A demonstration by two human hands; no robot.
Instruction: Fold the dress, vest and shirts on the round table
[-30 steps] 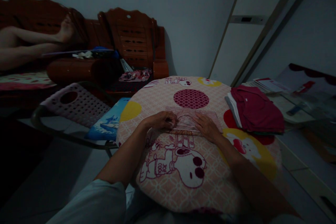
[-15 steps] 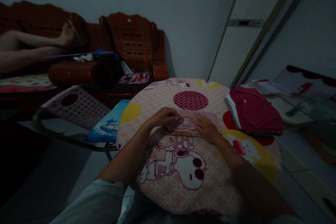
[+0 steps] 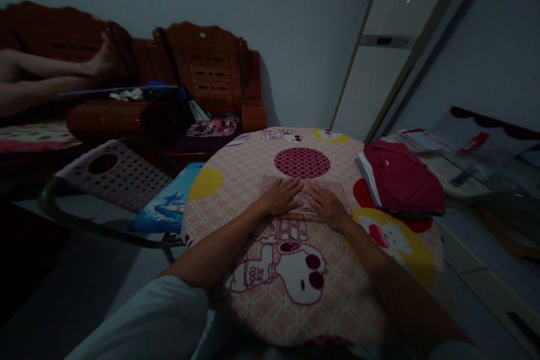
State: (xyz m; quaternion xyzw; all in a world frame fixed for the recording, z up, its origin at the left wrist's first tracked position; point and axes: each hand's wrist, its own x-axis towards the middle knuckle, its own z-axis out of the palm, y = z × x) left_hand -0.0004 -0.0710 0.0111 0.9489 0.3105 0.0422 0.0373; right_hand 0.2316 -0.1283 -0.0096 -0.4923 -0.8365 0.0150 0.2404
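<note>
A folded piece of pale pinkish cloth (image 3: 337,187) lies on the round table, which has a patterned tablecloth (image 3: 350,298). My left hand (image 3: 282,197) rests flat on the left part of the cloth, fingers stretched out. Flat on its right part is my right hand (image 3: 327,205), with its fingers extended too. The fingertips of both hands come near each other at the middle. Under my palms, part of the cloth is hidden. To the right sits a stack of folded clothes (image 3: 403,177), dark red on top with white and grey edges below.
A woven-back chair (image 3: 122,166) with a blue cushion (image 3: 169,202) stands against the table's left side. Behind are a wooden armchair (image 3: 206,73) and a bench with a person's legs (image 3: 46,67). Papers (image 3: 422,138) lie on a glass-topped surface at right.
My left hand has gone from pinching the cloth's left edge to lying flat on it. The cloth's left side is now flatter. My right hand stays on the cloth.
</note>
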